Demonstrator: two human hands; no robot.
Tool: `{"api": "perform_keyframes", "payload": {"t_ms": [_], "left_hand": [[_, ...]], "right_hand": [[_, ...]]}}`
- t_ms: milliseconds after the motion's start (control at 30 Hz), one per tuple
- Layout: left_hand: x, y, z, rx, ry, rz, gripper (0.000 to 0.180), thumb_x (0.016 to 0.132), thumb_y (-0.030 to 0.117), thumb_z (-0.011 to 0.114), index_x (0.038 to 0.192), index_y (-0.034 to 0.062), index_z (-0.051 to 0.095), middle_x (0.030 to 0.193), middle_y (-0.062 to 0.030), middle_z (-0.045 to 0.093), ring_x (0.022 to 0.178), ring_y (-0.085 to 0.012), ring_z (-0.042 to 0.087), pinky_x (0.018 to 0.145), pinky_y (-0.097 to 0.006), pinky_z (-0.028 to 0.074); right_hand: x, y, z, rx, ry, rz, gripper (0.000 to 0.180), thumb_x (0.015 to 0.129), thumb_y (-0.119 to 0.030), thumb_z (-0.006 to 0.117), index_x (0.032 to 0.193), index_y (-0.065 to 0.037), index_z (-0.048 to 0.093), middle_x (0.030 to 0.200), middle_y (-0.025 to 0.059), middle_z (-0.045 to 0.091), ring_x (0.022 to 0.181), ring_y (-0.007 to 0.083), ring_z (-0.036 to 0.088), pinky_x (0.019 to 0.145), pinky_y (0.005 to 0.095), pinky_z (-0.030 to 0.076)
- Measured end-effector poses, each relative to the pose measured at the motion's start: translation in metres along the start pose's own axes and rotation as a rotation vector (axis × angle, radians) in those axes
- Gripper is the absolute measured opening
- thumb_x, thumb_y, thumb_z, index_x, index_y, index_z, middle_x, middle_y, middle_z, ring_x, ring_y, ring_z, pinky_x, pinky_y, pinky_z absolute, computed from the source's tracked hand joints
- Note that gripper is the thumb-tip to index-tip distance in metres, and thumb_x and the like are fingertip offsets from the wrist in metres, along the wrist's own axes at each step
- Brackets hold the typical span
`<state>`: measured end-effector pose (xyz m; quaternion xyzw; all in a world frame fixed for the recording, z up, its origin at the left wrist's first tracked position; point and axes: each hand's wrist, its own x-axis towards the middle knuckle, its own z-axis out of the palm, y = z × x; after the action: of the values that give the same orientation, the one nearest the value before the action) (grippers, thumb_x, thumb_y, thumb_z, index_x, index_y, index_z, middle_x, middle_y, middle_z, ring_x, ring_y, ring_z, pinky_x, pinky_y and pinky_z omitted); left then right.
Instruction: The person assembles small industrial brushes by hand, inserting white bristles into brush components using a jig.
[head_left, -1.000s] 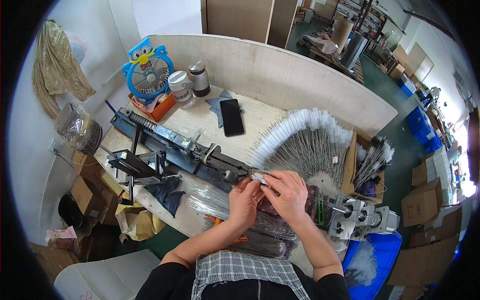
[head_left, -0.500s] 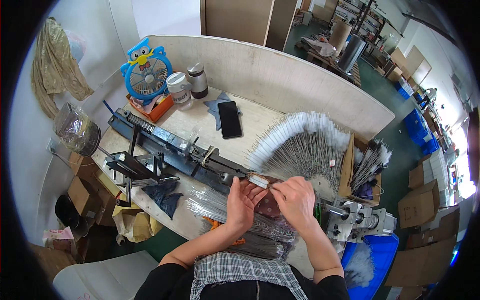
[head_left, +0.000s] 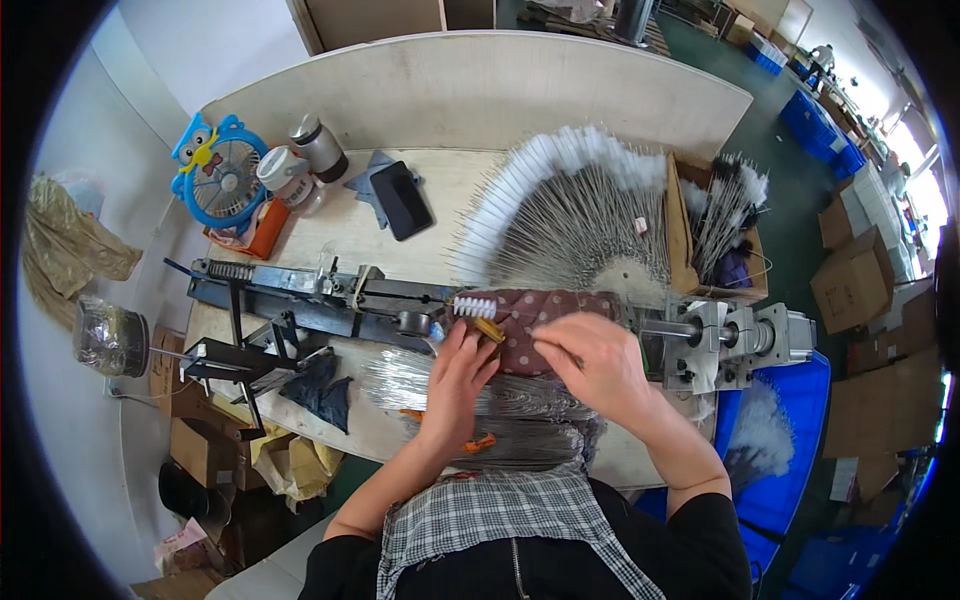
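A white spiral-bristled brush (head_left: pixel 474 306) sits at the end of the metal rail device (head_left: pixel 400 292), over a brown dotted cloth pad (head_left: pixel 525 330). My left hand (head_left: pixel 456 385) is just below the brush, fingers closed around a small yellow-brown piece (head_left: pixel 488 329) whose kind I cannot make out. To the right, my right hand (head_left: pixel 600 362) hovers over the pad, thumb and fingertips pinched together; whatever they may hold is too small to see. Bundles of thin metal wires (head_left: pixel 500 395) lie under my wrists, with orange-handled tools (head_left: pixel 480 443) among them.
Finished-looking white brushes (head_left: pixel 560 190) fan out on wire stems beyond the pad. A cardboard box (head_left: pixel 682 235) holds darker brushes. At right stand a motorised shaft (head_left: pixel 670 328) and a blue bin (head_left: pixel 800 440). A phone (head_left: pixel 402 200), bottles (head_left: pixel 318 148) and a fan (head_left: pixel 222 180) are at back left.
My hands have moved apart, the right one away from the white piece. The white brush now shows fully at the rail's end, and a yellow-brown piece appears in my left hand. The view has shifted.
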<state>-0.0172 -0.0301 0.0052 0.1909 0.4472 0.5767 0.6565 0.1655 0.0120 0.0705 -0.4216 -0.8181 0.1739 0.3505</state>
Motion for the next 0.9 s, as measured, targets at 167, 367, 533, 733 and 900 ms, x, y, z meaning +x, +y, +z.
{"api": "perform_keyframes", "payload": {"t_ms": [167,367,533,733,900], "left_hand": [[-0.011,0.018,-0.075,0.136,0.229,0.109,0.036,0.09,0.017,0.058,0.121,-0.0016,0.052,0.108,-0.0144,0.063,0.102,-0.0235,0.06,0.087,-0.038,0.049],[-0.055,0.055,-0.355,-0.416,0.723,0.391,0.043,0.083,0.05,0.063,0.091,0.0085,0.056,0.084,-0.0049,0.062,0.074,-0.0141,0.057,0.058,-0.029,0.046],[-0.063,0.102,-0.348,-0.117,1.203,0.438,0.049,0.079,0.054,0.067,0.094,0.0081,0.059,0.087,-0.0025,0.062,0.08,-0.0128,0.056,0.067,-0.027,0.04],[-0.033,0.041,-0.277,-0.314,0.925,0.482,0.03,0.087,0.041,0.06,0.082,0.0112,0.057,0.077,-0.0029,0.062,0.07,-0.0144,0.057,0.063,-0.024,0.045],[-0.021,0.0,-0.15,-0.39,0.397,0.046,0.022,0.088,0.024,0.06,0.102,0.0074,0.055,0.103,-0.0081,0.06,0.091,-0.0207,0.059,0.089,-0.037,0.049]], "right_hand": [[-0.059,0.03,0.0,-0.064,-0.299,0.265,0.013,0.082,-0.018,0.063,0.09,-0.009,0.068,0.085,0.0062,0.065,0.078,0.0276,0.064,0.066,0.0372,0.051],[-0.073,0.035,-0.001,-0.171,-0.4,0.259,0.014,0.081,-0.02,0.064,0.089,-0.009,0.068,0.082,0.0071,0.064,0.077,0.0277,0.063,0.066,0.038,0.051],[-0.072,0.038,0.001,-0.223,-0.404,0.241,0.014,0.08,-0.019,0.064,0.089,-0.01,0.068,0.08,0.0074,0.064,0.076,0.0281,0.063,0.065,0.0383,0.051],[-0.077,0.039,0.002,-0.199,-0.473,0.317,0.014,0.08,-0.018,0.064,0.091,-0.01,0.068,0.086,0.0081,0.066,0.079,0.029,0.064,0.067,0.0387,0.051],[-0.078,0.043,-0.01,-0.212,-0.486,0.321,0.015,0.08,-0.017,0.064,0.093,-0.011,0.068,0.085,0.0083,0.065,0.078,0.0298,0.063,0.067,0.0389,0.051]]}}
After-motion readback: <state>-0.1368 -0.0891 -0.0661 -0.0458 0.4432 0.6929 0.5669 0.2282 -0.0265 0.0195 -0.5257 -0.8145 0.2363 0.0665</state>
